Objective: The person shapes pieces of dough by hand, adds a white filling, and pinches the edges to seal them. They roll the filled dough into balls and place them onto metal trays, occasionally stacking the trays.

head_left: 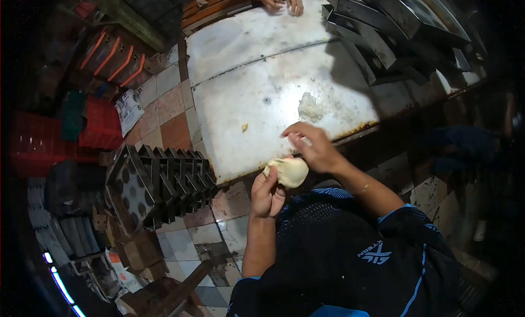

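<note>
My left hand (265, 195) is closed on a soft, pale lump of dough (291, 173), with the thumb lying over its near side. The dough hangs just off the front edge of the worktable (229, 128). Above and right of it is my right hand (316, 148), its fingers bent and apart from the thumb, with no object visible in it. A small scrap of dough (244, 127) lies on the tabletop to the left. A patch of wet, crumbly residue (311, 107) marks the surface beyond my right hand.
Across the table are another person's hands (281, 2). Dark metal pans (377, 38) are piled at the back right. A rack of stacked metal trays (164, 188) stands on the tiled floor at left, near red crates (101, 123) and cardboard boxes (143, 251).
</note>
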Tool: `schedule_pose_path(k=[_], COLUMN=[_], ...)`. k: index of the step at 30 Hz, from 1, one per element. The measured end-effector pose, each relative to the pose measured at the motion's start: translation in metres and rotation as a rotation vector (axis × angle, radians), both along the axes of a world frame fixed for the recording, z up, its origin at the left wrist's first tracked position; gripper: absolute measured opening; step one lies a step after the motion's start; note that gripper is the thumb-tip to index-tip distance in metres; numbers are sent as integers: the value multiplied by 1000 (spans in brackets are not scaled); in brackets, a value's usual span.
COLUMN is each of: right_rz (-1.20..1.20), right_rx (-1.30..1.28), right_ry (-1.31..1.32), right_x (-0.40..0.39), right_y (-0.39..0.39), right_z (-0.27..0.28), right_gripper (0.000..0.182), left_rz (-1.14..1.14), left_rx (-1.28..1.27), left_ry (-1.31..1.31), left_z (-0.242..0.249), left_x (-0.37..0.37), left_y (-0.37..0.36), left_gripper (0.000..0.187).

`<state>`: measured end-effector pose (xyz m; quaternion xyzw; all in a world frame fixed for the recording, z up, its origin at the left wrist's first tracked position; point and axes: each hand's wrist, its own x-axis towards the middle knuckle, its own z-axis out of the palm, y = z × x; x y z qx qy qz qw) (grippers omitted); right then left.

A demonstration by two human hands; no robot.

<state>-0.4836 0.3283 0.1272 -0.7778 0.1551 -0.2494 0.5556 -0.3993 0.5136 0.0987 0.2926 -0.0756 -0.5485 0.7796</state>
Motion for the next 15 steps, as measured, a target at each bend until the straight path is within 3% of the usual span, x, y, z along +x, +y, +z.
schedule_pose_path(k=[1,3,8,15], right_rz=[-129,-286,-42,49], right_rx=[-126,-485,-574,-558], right_ry=[68,327,350,290], right_x=[-3,-20,-20,-20], right_y=[-32,-84,-135,-152], right_z=[-27,-41,-72,-94], right_gripper=[21,26,24,12], left_rz=[1,3,82,95], left_rx=[20,58,107,229], left_ry=[-42,-118,-215,-214], left_z=[4,20,30,26], left_x=[6,17,39,48], left_y=[-8,-26,-86,-146], left_gripper=[49,53,58,53])
